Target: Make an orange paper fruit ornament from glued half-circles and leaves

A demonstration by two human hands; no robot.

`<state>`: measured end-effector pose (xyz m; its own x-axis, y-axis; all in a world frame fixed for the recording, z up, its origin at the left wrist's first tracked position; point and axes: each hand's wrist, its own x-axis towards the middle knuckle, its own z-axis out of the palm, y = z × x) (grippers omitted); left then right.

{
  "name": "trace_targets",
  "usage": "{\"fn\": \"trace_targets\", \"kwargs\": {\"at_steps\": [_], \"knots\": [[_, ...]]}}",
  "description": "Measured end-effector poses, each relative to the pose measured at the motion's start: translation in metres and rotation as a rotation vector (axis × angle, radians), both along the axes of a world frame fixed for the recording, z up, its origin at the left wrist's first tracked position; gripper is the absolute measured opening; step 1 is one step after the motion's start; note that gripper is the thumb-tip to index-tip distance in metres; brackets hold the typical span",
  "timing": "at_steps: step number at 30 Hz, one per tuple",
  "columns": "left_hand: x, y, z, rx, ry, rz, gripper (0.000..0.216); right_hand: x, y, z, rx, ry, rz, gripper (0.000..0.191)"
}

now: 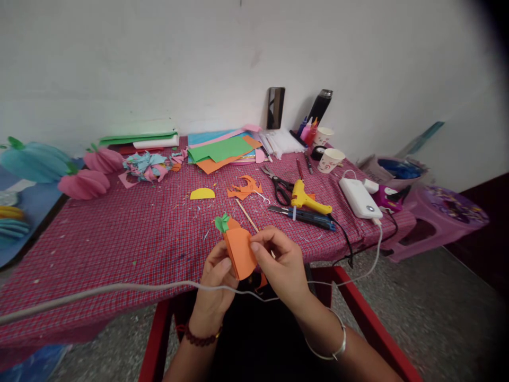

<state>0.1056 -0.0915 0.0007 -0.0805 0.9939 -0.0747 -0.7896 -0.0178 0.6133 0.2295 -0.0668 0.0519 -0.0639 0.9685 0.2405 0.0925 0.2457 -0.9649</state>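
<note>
An orange folded paper piece (239, 251) with a small green paper leaf (221, 222) on top is held between both hands near the table's front edge. My left hand (215, 278) grips its lower left side, thumb on the paper. My right hand (279, 262) pinches its upper right edge with fingers closed. A thin wooden stick (247, 215) lies on the cloth just behind the paper. A white cable (119, 288) runs across in front of my wrists.
The red checked tablecloth (131, 233) bears orange scraps (244, 188), a yellow half-circle (202, 194), scissors (280, 187), a yellow glue gun (306, 200), a utility knife (302, 215), a white power bank (360, 197), paper cups (331, 158), coloured paper sheets (220, 150). Pink paper fruits (83, 183) lie left; a purple stool (441, 212) stands right.
</note>
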Motion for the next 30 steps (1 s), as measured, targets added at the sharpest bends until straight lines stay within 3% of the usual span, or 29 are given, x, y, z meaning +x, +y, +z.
{"fn": "trace_targets", "kwargs": {"at_steps": [17,19,24,30], "knots": [[0.002,-0.001,0.008,-0.017,-0.121,-0.035,0.028,0.0,0.002,0.002,0.062,0.015,0.012,0.007],[0.0,-0.001,0.008,-0.045,-0.18,-0.074,0.025,0.003,0.001,0.002,0.058,0.062,0.025,0.008],[-0.005,0.0,0.007,-0.073,-0.391,-0.32,0.027,0.011,0.005,-0.003,-0.014,0.278,0.035,0.023],[-0.006,-0.003,0.008,-0.111,-0.535,-0.348,0.038,0.013,0.006,-0.003,-0.001,0.234,0.075,0.022]]}}
